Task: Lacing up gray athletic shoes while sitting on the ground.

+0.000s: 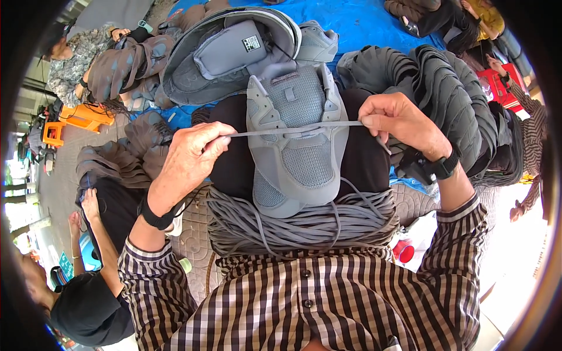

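Observation:
Between my hands a grey shoelace (257, 132) is pulled nearly straight, crossing a grey shoe upper (304, 165) on my lap. It passes through the loop at the bottom of the tongue (295, 99). My left hand (196, 151) pinches the lace's left end between thumb and fingertips. The right end is pinched by my right hand (398, 120), whose other fingers curl in. Eyelet flaps stand open on both sides of the tongue. Under the upper lies another matching piece (268, 196). A thick bundle of grey laces (304, 225) rests across my lap, close to my body.
Beyond the upper sits an open grey bag-like piece (228, 55). Stacks of grey uppers (451, 99) fill the right, on a blue tarp (366, 26). Other people work around me; one in black (88, 304) is close on the left. Orange stools (85, 117) stand farther left.

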### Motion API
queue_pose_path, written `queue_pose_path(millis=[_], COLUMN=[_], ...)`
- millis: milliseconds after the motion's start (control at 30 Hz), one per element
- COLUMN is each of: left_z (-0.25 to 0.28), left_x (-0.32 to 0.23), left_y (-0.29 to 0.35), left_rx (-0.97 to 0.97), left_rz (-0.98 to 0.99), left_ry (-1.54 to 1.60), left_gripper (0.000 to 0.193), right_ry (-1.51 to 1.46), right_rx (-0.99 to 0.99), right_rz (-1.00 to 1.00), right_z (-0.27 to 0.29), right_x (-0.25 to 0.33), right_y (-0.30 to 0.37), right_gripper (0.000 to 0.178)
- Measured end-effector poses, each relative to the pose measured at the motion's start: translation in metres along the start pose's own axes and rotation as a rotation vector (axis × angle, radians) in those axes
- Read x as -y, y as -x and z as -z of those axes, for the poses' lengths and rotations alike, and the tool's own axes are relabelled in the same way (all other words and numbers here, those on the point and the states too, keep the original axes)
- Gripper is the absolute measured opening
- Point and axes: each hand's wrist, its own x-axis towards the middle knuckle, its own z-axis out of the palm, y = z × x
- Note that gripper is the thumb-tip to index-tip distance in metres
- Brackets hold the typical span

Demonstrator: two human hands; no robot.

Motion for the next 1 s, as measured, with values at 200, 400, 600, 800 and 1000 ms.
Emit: queue_pose_path(millis=[200, 400, 600, 800, 1000], left_z=[-0.001, -0.005, -0.023, -0.017, -0.026], left_x=[0.016, 0.032, 0.088, 0.093, 0.103], left_y=[0.006, 0.019, 0.038, 0.054, 0.044], left_rx=[-0.143, -0.098, -0.004, 0.036, 0.023], left_rz=[-0.193, -0.186, 0.026, 0.064, -0.026], left_ry=[-0.474, -0.629, -0.701, -0.544, -0.508], left_gripper=[0.015, 0.005, 0.008, 0.016, 0.022], right_ry=[0.394, 0.914, 0.743, -0.029, -0.488], right_rx=[0.031, -0.429, -0.666, -0.915, -1.114], right_rz=[0.129, 0.390, 0.428, 0.084, -0.539], right_z=[0.003, 0.014, 0.004, -0.017, -0.150], right_x=[0.007, -0.021, -0.078, -0.153, -0.319], right_y=[0.001, 0.029, 0.046, 0.141, 0.231], right_gripper=[0.011, 0.011, 0.042, 0.020, 0.024])
